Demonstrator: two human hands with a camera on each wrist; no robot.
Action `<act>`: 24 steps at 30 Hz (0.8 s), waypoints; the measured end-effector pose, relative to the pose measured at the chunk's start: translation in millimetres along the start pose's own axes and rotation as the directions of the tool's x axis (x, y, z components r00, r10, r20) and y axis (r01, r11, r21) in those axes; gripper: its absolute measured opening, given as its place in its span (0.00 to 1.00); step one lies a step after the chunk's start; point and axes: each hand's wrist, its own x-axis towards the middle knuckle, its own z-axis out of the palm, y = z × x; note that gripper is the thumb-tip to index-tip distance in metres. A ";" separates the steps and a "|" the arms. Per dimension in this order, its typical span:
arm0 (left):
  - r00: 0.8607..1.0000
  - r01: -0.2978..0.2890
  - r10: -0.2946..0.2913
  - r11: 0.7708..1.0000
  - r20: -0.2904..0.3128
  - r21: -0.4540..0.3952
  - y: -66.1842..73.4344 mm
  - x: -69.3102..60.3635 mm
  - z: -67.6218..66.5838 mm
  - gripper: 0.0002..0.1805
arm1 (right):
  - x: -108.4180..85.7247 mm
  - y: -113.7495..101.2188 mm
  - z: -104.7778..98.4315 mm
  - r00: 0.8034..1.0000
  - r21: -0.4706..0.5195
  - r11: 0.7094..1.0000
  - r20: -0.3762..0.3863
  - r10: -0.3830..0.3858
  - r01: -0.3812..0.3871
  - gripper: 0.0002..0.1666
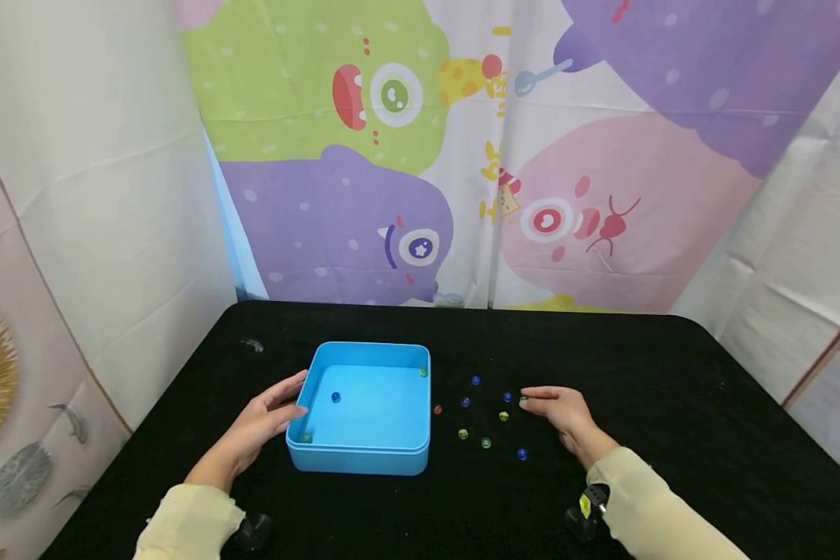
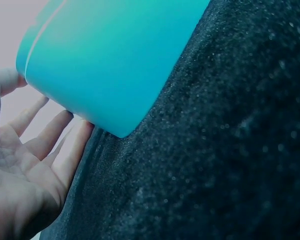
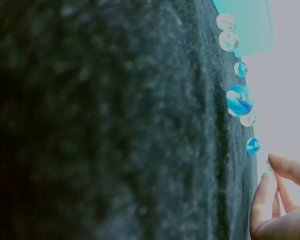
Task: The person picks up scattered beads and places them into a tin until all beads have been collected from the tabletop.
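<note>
1 greenish marble [image 1: 523,399] is pinched between thumb and fingertips of the right hand [image 1: 563,416], to the right of the blue box [image 1: 358,460]. 8 loose marbles [image 1: 486,442], 4 blue, 3 green or yellow-green and 1 red, lie between hand and box on the black table [image 1: 504,513]. 3 inner marbles [image 1: 335,397], 1 blue and 2 greenish, rest inside the box. Left hand [image 1: 255,424]: fingers extended, slightly bent, tips touching the outer left wall, thumb at the rim. A cartoon-print curtain [image 1: 308,225] hangs behind.

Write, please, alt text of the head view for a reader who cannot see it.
A person's left hand holds a blue box containing three marbles; the right hand pinches another marble near loose ones on a black table. A cartoon curtain hangs behind.
</note>
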 end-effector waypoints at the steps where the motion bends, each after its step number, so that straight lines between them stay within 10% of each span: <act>1: 1.000 0.001 -0.001 1.000 0.001 -0.001 0.0 0.2 0.0 0.35 | 0.0 -0.8 1.0 1.000 0.004 1.000 -0.007 -0.006 0.006 0.18; 24: 1.000 -0.011 0.011 1.000 0.010 -0.014 0.7 -0.6 -0.2 0.35 | 2.2 -26.9 32.5 0.998 0.077 0.995 -0.036 -0.058 0.061 0.19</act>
